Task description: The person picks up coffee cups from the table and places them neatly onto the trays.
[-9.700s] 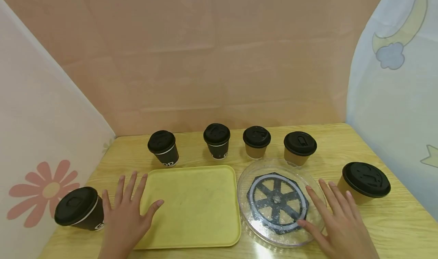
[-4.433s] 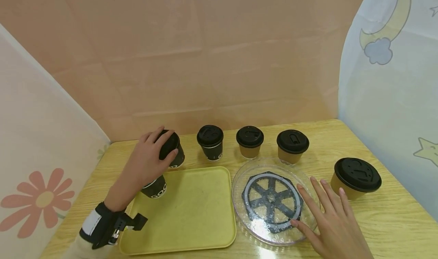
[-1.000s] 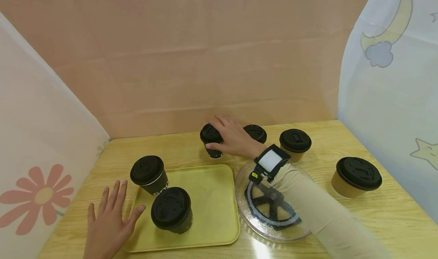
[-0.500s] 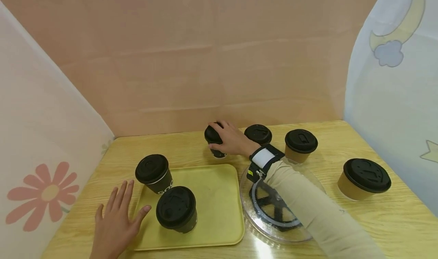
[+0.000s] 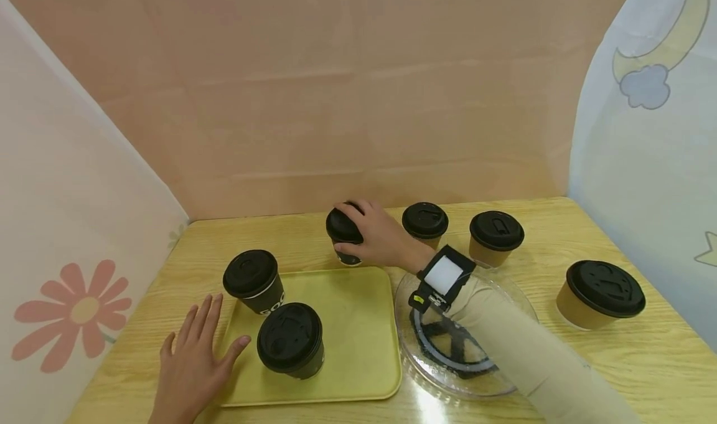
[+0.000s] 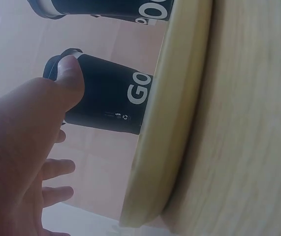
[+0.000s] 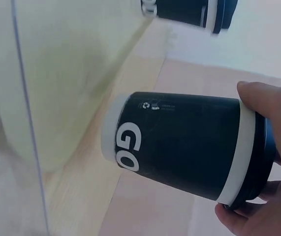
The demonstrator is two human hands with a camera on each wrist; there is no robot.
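Observation:
My right hand (image 5: 383,237) grips a black paper coffee cup (image 7: 184,142) by its dark lid, just behind the yellow tray (image 5: 358,330). In the right wrist view, thumb and fingers curl round the lid's edge; white lettering shows near the cup's base. My left hand (image 5: 193,362) lies spread with straight fingers by the tray's left edge, holding nothing. Two black lidded cups stand on the tray's left half: one at the back (image 5: 253,281), one nearer the front (image 5: 291,340). In the left wrist view, my thumb overlaps the nearer cup (image 6: 108,96).
A round clear plastic plate (image 5: 411,355) sits right of the tray, partly under my right forearm. Brown cups with black lids stand behind it (image 5: 424,221), at the back right (image 5: 495,234) and far right (image 5: 599,294). Fabric screens (image 5: 358,100) enclose the wooden table.
Two black cups, earlier left of and behind the tray, now stand on it. My right hand has left the clear plate's side, grasped the rear black cup and shifted it slightly left.

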